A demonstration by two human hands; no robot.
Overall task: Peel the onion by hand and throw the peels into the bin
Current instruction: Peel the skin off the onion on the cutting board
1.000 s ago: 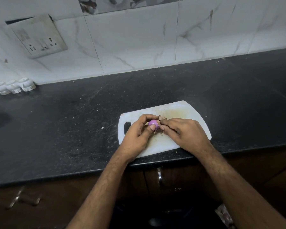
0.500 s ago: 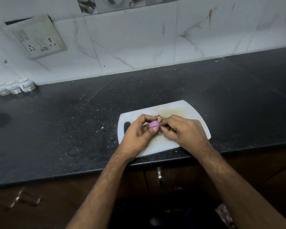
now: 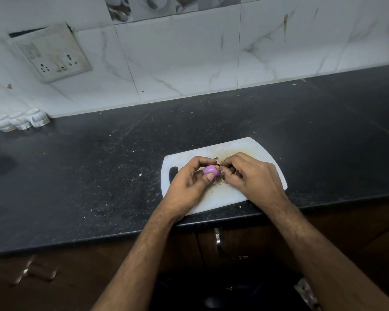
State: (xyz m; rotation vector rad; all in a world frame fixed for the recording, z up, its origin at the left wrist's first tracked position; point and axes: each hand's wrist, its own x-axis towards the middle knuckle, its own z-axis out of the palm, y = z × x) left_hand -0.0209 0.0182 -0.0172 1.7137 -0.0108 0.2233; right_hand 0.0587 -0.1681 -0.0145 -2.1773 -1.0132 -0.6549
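Observation:
A small purple onion [image 3: 211, 169] sits between the fingers and thumb of my left hand [image 3: 186, 187], just above the white cutting board [image 3: 252, 145]. My right hand [image 3: 252, 178] pinches brown dry peel [image 3: 221, 163] at the onion's right side. More brown peel scraps [image 3: 219, 182] lie on the board under the hands. Most of the onion is hidden by my fingers. No bin is clearly visible.
The board lies at the front edge of a black stone counter [image 3: 99, 167]. Three small white jars [image 3: 20, 121] stand at the back left by the tiled wall. A switch plate [image 3: 52, 52] is on the wall. Brown cabinet doors with a metal handle [image 3: 217, 242] are below.
My right hand's fingers have shifted slightly up along the onion's right side, tugging at the peel. The left hand keeps the onion in the same place.

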